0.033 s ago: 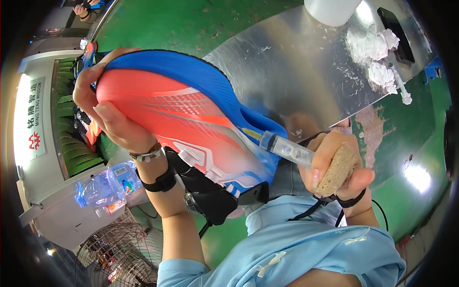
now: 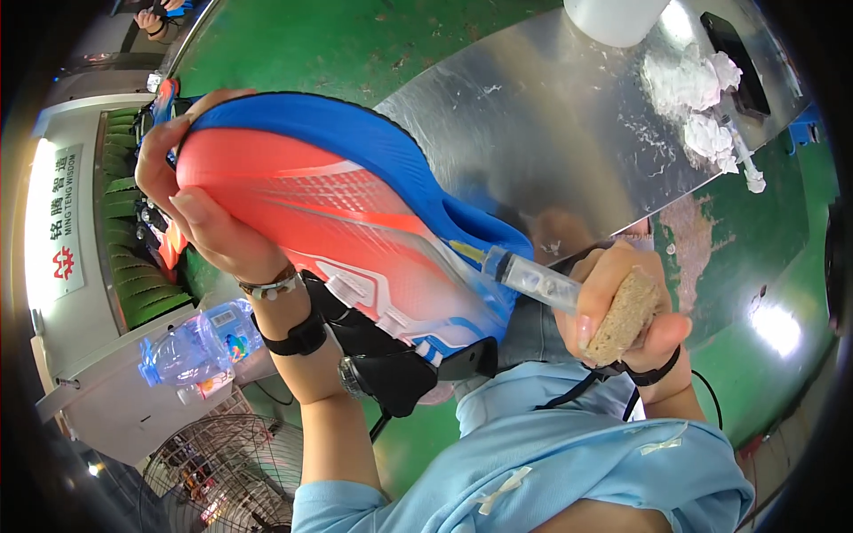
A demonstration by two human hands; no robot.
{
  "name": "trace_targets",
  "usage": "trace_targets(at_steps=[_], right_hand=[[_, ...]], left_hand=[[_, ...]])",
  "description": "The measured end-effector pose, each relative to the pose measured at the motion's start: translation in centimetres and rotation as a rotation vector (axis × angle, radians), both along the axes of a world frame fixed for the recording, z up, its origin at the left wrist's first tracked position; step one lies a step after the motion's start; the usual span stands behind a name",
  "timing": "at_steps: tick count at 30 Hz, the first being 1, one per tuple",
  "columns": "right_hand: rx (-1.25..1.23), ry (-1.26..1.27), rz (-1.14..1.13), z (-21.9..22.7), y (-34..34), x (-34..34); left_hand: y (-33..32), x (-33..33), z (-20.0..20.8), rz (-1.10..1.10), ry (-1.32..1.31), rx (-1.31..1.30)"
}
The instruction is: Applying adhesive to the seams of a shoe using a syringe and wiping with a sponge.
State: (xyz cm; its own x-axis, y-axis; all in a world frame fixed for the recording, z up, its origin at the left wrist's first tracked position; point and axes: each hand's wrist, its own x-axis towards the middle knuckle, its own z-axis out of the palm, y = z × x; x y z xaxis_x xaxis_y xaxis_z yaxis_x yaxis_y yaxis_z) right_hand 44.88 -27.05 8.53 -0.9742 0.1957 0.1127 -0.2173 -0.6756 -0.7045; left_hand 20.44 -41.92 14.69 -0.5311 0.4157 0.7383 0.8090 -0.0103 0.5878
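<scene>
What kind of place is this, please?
Probably a shoe factory workbench. The left hand holds an orange and blue shoe, the right hand a syringe, over a metal sheet with white residue.

Shoe (image 2: pixel 338 222) up front in left hand (image 2: pixel 209 222), over metal sheet (image 2: pixel 569 133); syringe (image 2: pixel 533 280) in right hand (image 2: pixel 622 311) at shoe's right end, tip touching; wads (image 2: pixel 702 98) far right on sheet; bottle (image 2: pixel 191 346) lower left, fan (image 2: pixel 231 480) below it
</scene>
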Motion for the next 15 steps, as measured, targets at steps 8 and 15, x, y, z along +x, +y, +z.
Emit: trace_targets(at_steps=[8,15], right_hand=[[0.091,-0.034,0.017,-1.0,-0.2,1.7],[0.108,-0.144,-0.019,-2.1,0.0,3.6]], left_hand=[[-1.1,-2.2,-1.0,0.235,-0.014,-0.048],[-3.1,-4.4,-2.9,0.208,-0.14,-0.15]])
